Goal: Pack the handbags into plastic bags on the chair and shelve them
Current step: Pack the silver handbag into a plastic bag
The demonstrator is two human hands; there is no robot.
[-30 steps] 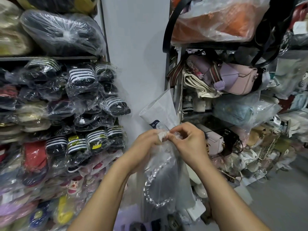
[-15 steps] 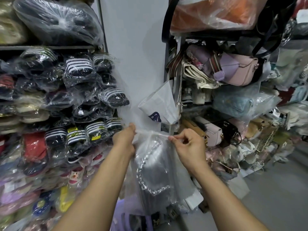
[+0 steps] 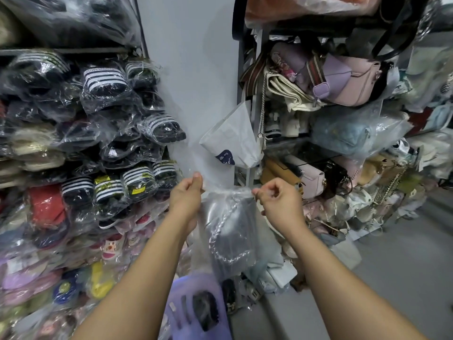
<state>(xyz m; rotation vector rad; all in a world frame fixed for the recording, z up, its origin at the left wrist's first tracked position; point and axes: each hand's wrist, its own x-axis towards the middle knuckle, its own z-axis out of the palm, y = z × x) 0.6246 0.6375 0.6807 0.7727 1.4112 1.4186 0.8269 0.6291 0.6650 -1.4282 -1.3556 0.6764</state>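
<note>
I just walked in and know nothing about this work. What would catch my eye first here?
First, the two hands in the middle: the left hand and right hand pinch the top of a clear plastic bag with a dark chain-strapped handbag inside. To their left, shelves are stacked with wrapped striped slides. On the right rack sits a lilac-and-pink handbag.

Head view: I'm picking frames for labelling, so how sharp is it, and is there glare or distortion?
Head view: soft, even light, no hard shadows; the plastic bag pinched by the left hand and right hand veils the dark handbag in a hazy sheen; the wrapped slippers glint; the shelf post leans from wide-angle distortion; the frame's corners look smeared.
</note>
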